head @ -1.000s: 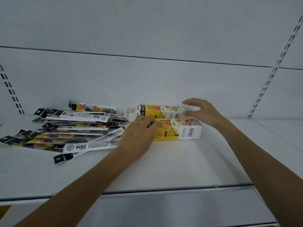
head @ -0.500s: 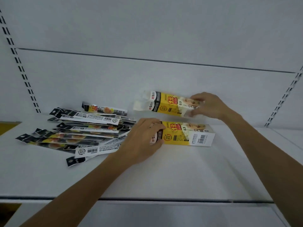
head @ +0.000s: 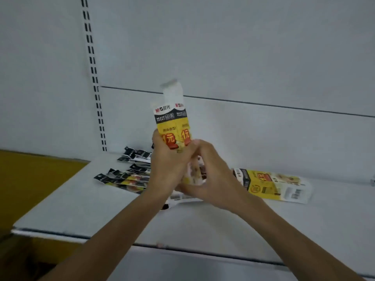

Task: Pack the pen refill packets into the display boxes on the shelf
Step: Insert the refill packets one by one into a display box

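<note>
White back panel (head: 243, 57) with one slotted upright (head: 93, 74); one white shelf (head: 101, 211) below. One display box (head: 172, 120) is held upright above the shelf, gripped low by left hand (head: 168, 165) and right hand (head: 211, 179). A second box (head: 272, 184) lies flat at right. Refill packets (head: 125, 177) — overlapped, number not countable — are fanned at far left.

Left grip (head: 168, 166), right grip (head: 212, 179) — curled, close together
</note>
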The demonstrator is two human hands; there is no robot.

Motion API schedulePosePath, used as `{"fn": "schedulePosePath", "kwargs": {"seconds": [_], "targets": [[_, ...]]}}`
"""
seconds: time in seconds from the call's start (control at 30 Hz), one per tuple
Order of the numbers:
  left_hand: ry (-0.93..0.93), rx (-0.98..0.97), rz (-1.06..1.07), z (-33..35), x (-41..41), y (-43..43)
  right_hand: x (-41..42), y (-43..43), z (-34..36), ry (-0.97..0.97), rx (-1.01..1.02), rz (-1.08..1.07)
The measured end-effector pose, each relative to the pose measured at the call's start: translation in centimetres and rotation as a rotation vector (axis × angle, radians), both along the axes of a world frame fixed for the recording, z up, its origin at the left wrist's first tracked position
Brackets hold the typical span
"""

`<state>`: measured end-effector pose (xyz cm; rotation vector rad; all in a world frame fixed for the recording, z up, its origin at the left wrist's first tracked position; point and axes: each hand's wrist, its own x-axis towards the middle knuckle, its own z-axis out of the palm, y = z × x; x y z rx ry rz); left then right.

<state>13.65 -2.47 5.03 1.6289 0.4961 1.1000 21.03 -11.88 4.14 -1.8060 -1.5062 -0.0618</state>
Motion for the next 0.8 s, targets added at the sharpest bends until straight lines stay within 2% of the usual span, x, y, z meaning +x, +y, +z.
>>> {"fn": "schedulePosePath", "kwargs": {"seconds": [0.07,0.13,0.23,0.33,0.4,0.5,0.67,0.8], "targets": [[0.045,0.048,0.084,-0.1,-2.6,2.7,-1.8,1.7,-0.4,-0.015,-0.038,0.149],[0.166,0.141,0.166,-0.1,-5.3,5.5,-2.5,2.6,-0.4,-0.001,-0.065,0.21],[0.362,0.255,0.201,-0.4,-9.4,9.3,-1.5,3.1,0.0,-0.015,-0.192,0.132],[0.525,0.36,0.153,-1.0,-13.0,12.3,0.7,2.9,-1.0,-0.185,-0.495,-0.002],[0.623,0.43,0.056,-1.5,-14.8,13.8,1.6,3.1,-2.4,-0.263,-0.597,-0.029],[0.747,0.505,-0.113,-2.1,-16.3,15.0,1.8,3.6,-3.4,-0.222,-0.499,-0.076],[0.861,0.646,-0.267,-2.6,-16.4,15.7,0.7,4.2,-2.5,0.011,-0.297,-0.056],[1.017,0.755,-0.333,-3.4,-16.1,16.0,-0.9,4.3,-1.2,0.007,-0.034,-0.143]]}}
